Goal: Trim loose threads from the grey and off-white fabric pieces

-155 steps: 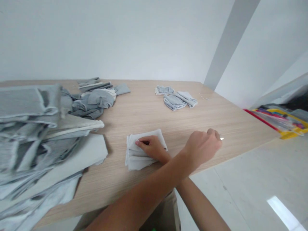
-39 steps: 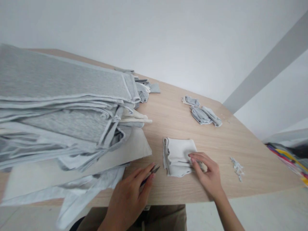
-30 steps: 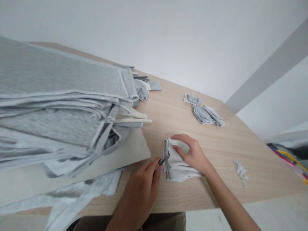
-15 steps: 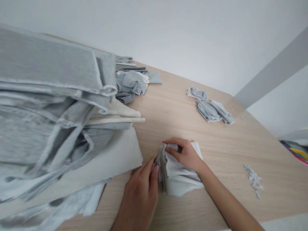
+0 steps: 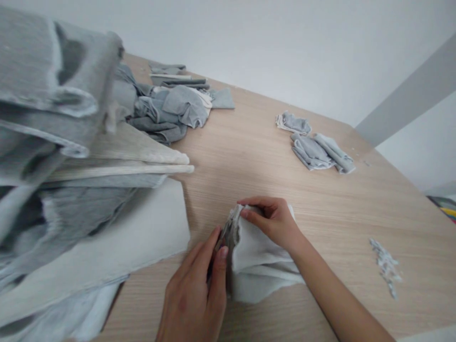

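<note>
A folded light grey fabric piece [image 5: 263, 256] lies on the table in front of me, its seam edge raised on the left. My right hand [image 5: 269, 218] pinches the top of that edge between thumb and fingers. Close against the same edge, my left hand [image 5: 195, 280] is closed around a small dark metal tool [image 5: 214, 259] that looks like thread snips. Only a narrow strip of the tool shows between thumb and forefinger; the rest is hidden by the hand.
A tall stack of grey and cream fabric [image 5: 92, 199] rises at the left. Behind it lies a crumpled grey cloth heap [image 5: 178, 107]. Folded grey pieces [image 5: 317, 149] rest at the back right. Whitish scraps [image 5: 384, 266] lie on the wooden table [image 5: 338, 213] at right.
The view has shifted, so the stack sits further left. My left hand has come up slightly along the seam edge, and more of the metal tool shows. The right hand keeps its pinch.
</note>
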### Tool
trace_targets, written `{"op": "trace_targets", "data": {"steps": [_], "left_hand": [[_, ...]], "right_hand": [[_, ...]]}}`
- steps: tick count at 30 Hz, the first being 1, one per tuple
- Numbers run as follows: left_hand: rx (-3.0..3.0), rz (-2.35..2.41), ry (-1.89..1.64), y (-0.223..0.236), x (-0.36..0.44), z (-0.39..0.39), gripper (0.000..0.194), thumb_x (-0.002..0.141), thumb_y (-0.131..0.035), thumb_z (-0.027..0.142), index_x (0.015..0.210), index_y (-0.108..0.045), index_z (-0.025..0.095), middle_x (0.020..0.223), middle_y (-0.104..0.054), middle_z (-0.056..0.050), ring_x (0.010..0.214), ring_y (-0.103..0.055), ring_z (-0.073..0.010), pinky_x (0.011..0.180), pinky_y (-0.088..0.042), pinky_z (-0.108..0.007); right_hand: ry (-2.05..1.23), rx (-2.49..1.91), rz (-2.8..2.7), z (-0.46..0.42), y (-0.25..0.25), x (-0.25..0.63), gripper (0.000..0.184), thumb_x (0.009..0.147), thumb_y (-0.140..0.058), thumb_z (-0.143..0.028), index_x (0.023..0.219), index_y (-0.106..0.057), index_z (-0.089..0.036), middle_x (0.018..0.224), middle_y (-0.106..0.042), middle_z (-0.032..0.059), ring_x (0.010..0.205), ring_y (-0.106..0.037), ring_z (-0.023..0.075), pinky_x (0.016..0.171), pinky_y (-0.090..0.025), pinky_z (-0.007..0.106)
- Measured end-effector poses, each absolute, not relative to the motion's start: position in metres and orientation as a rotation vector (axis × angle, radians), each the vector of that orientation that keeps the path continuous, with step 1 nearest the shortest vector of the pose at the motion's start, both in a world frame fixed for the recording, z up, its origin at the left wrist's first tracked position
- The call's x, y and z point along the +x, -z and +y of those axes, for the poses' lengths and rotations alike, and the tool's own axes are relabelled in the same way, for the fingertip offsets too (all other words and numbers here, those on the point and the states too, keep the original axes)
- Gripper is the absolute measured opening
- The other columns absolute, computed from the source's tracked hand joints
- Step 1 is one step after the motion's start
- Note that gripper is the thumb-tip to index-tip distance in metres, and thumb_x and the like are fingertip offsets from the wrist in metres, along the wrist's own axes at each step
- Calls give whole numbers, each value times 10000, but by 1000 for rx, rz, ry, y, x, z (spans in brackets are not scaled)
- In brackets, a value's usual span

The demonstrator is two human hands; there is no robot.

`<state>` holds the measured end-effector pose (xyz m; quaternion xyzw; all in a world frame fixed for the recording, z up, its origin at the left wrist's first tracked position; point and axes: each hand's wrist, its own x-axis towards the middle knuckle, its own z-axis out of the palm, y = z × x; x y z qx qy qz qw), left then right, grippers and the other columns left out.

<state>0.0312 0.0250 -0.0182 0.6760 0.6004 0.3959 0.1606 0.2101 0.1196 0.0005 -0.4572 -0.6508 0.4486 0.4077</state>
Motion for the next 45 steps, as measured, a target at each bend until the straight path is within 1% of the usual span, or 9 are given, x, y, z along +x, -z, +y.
{"op": "trace_targets", "data": {"steps": [7, 16, 20, 24, 31, 35, 39, 41, 45], "left_hand": [[1925, 1681, -1177, 15, 36, 26, 362, 992, -435, 390, 1298, -582, 264, 1210, -714, -28, 1077, -692, -212, 881, -609, -352], [1968, 1653, -1202, 12, 41, 30, 344, 997, -438, 348, 1285, -588, 235, 1169, -722, -36, 1052, -693, -195, 846, -604, -309], [1981, 1670, -1184, 13, 42, 31, 358, 1000, -433, 353, 1294, -589, 221, 1153, -722, -46, 1034, -694, -200, 824, -603, -310], [1990, 1696, -1213, 12, 42, 30, 361, 999, -429, 355, 1293, -591, 222, 1169, -715, -42, 1039, -690, -205, 870, -592, -323], [2056, 1697, -1223, 11, 44, 31, 332, 1002, -440, 299, 1275, -599, 196, 1087, -726, -38, 971, -695, -170, 842, -582, -283], [2061, 1700, -1243, 10, 44, 31, 324, 1002, -453, 286, 1254, -619, 167, 1104, -725, -37, 991, -685, -139, 876, -550, -231], [2067, 1669, -1257, 9, 44, 30, 326, 1000, -459, 266, 1246, -628, 133, 1039, -727, -41, 935, -682, -112, 855, -528, -187], [2062, 1665, -1249, 9, 44, 30, 329, 1000, -461, 257, 1255, -624, 128, 1012, -725, -41, 917, -681, -110, 840, -526, -185], [2062, 1657, -1245, 9, 43, 30, 346, 1005, -450, 253, 1277, -611, 113, 1056, -721, -64, 946, -679, -121, 854, -521, -204]], "right_hand": [[-1140, -1120, -1613, 119, 0, 210, 212, 821, -751, -342, 996, -789, -228, 958, -787, 40, 910, -723, 213, 847, -575, 347], [-1177, -1105, -1585, 120, 1, 211, 203, 818, -757, -339, 981, -792, -222, 907, -784, 37, 835, -720, 199, 743, -565, 309], [-1197, -1097, -1575, 121, 0, 211, 215, 821, -753, -345, 992, -790, -220, 921, -785, 37, 842, -720, 196, 749, -567, 306], [-1205, -1079, -1570, 121, -1, 211, 205, 821, -754, -325, 994, -792, -222, 928, -787, 32, 841, -719, 187, 764, -566, 298], [-1219, -1081, -1546, 121, -1, 211, 206, 799, -767, -304, 982, -793, -212, 912, -789, 36, 815, -714, 182, 740, -556, 292], [-1229, -1074, -1552, 121, -1, 211, 208, 800, -768, -310, 985, -794, -219, 926, -788, 39, 838, -713, 186, 761, -549, 299], [-1244, -1080, -1533, 121, -1, 211, 212, 793, -773, -320, 981, -794, -222, 905, -786, 38, 815, -707, 180, 733, -541, 292], [-1249, -1087, -1524, 121, -1, 211, 214, 789, -776, -325, 976, -795, -222, 902, -784, 38, 808, -704, 180, 727, -539, 293], [-1265, -1079, -1519, 122, 0, 212, 216, 786, -780, -327, 974, -794, -221, 912, -783, 40, 819, -701, 181, 737, -535, 294]]}}
